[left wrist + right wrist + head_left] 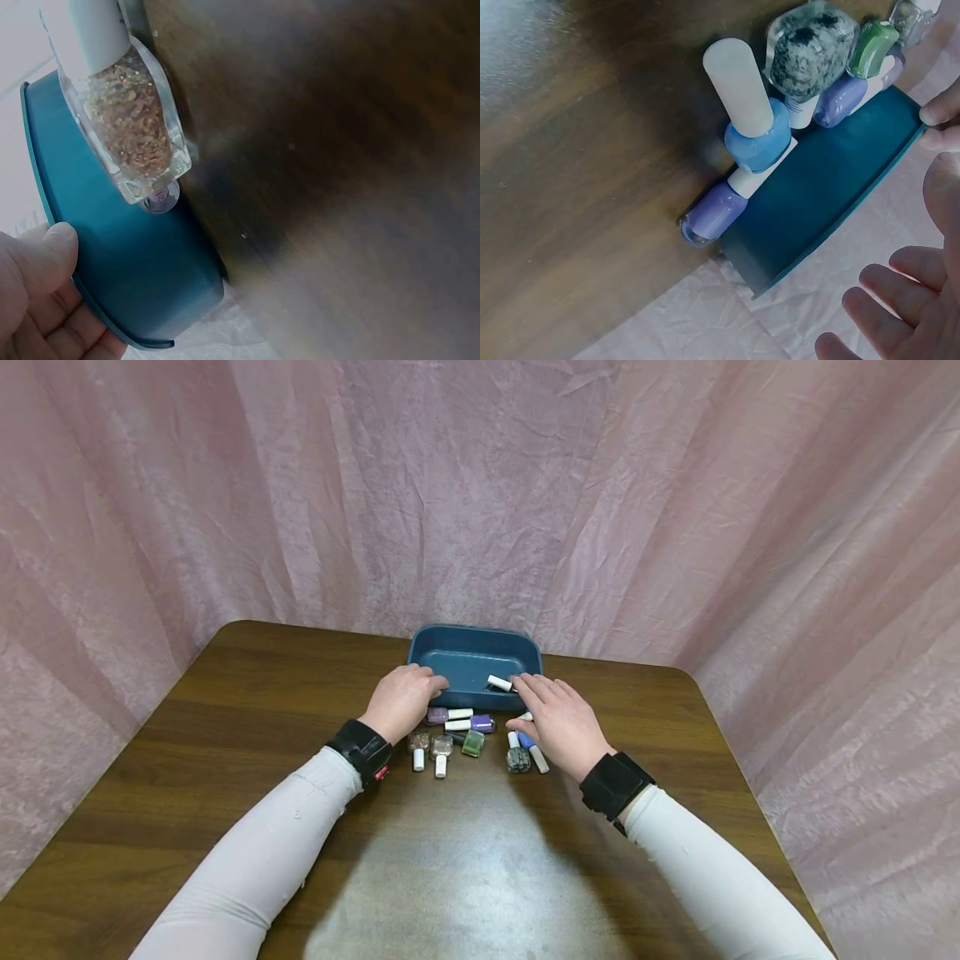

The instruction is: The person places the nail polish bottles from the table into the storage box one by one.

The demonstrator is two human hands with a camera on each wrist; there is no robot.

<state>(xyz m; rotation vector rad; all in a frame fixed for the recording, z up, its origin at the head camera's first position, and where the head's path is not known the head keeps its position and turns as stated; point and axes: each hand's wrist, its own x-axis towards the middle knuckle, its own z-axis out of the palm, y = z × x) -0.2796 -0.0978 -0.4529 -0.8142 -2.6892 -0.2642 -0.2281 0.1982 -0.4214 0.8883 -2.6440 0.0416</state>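
A teal plastic bin (476, 629) stands at the table's back edge. At its left front corner my left hand (401, 702) grips the rim, thumb over the wall and fingers outside in the left wrist view. My right hand (558, 722) is over the right front corner, its fingers (877, 311) spread with nothing between them in the right wrist view. A nail polish bottle with a white cap (500, 682) lies inside the bin by the right fingertips, its body partly hidden. Below the right palm are a blue nail polish (759, 139) and a purple one (716, 210).
Several nail polish bottles lie before the bin: purple (483, 724), green (473, 743), black-speckled (518, 760), brown glitter (418, 742) and clear glitter (442, 747). The wooden table (480, 877) extends toward me. A pink curtain (480, 502) hangs close behind the bin.
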